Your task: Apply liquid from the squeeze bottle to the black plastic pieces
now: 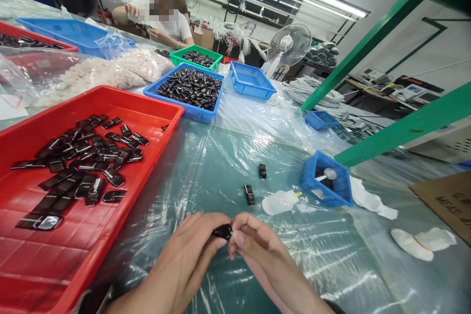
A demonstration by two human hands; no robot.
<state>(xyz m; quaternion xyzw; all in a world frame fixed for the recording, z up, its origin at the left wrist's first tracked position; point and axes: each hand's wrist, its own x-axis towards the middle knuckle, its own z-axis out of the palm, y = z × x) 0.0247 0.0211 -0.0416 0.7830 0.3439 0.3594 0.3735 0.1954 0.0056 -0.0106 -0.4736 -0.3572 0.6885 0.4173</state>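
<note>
My left hand (198, 238) grips a small glossy black plastic piece (222, 231) between thumb and fingers. At the right end of that piece, the fingertips of my right hand (253, 240) are pinched together. A tiny whitish bit seems to show there, but the fingers hide most of it. Beyond my hands, two similar black pieces, one nearer (249, 195) and one farther (262, 171), lie on the plastic-covered table (206, 167). To their right, a white squeeze bottle (278, 203) with a yellowish tip rests on its side.
A large red tray (147, 176) holding several black pieces stands at left. Farther back are a blue tray (209, 117) and a green tray (176, 60) of black pieces. A small blue bin (329, 196) sits by the green frame (405, 125). Across the table sits a person (172, 27).
</note>
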